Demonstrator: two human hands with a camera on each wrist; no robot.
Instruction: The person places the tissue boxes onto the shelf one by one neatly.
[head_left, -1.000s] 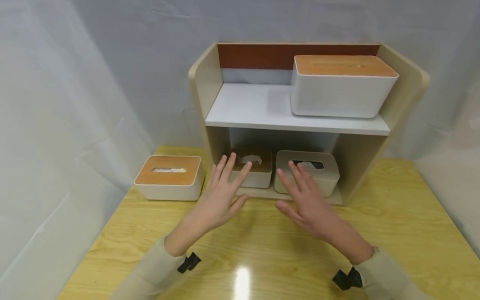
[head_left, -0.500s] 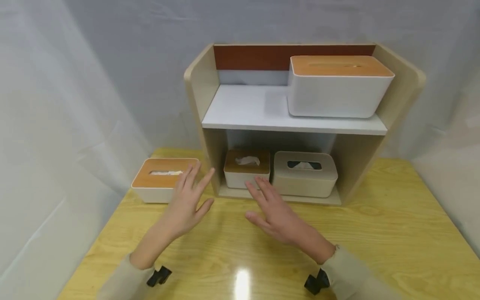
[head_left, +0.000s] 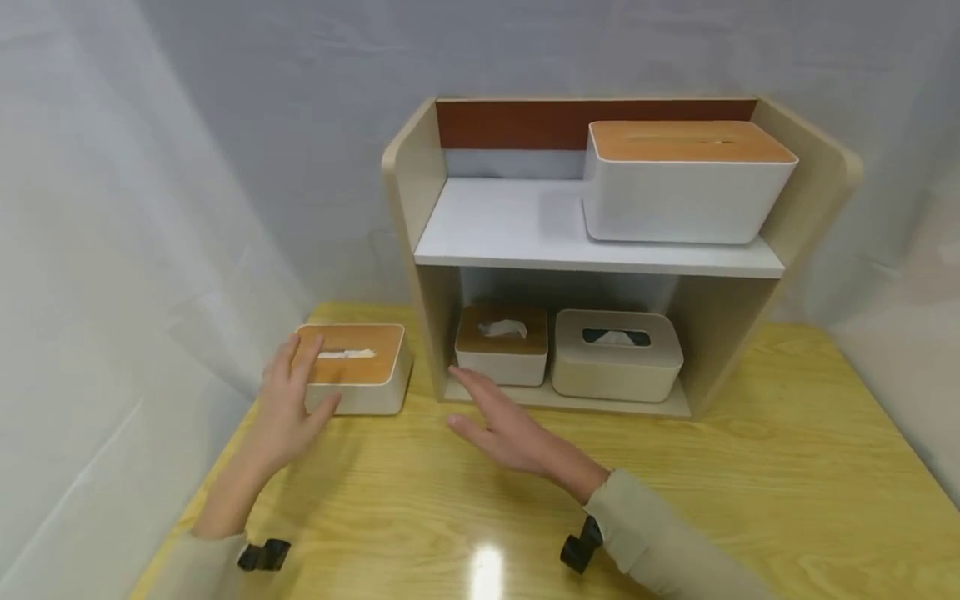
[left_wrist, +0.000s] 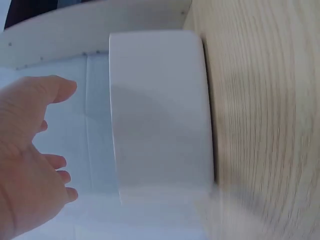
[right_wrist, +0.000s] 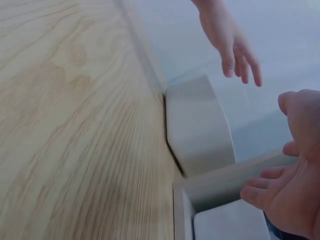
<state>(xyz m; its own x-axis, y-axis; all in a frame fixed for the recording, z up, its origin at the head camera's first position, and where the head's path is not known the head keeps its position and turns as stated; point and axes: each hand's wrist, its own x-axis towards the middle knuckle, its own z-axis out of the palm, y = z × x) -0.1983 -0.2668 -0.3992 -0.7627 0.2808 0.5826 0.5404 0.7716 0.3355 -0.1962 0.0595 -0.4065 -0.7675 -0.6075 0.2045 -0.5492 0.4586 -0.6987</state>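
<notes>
A white tissue box with an orange wood-look lid (head_left: 367, 367) sits on the table left of the shelf. My left hand (head_left: 285, 408) is at its left front, fingers spread and overlapping the lid's left end in the head view. In the left wrist view the white side of this tissue box (left_wrist: 160, 115) stands beside the hand, apart from the thumb. My right hand (head_left: 506, 425) hovers in front of the shelf's lower left corner, fingers extended and holding nothing. Behind it, on the lower shelf, is a small tissue box with a brown lid (head_left: 501, 346).
The two-tier shelf (head_left: 487, 221) stands at the back of the table (head_left: 420, 508). A beige tissue box (head_left: 618, 375) is on its lower level at right. A larger white tissue box with an orange lid (head_left: 686, 200) occupies the upper right. Pale curtains hang behind and at both sides.
Both hands have moved left, away from the boxes on the lower shelf. The left hand has reached the tissue box on the table; the right has come before the shelf's left side.
</notes>
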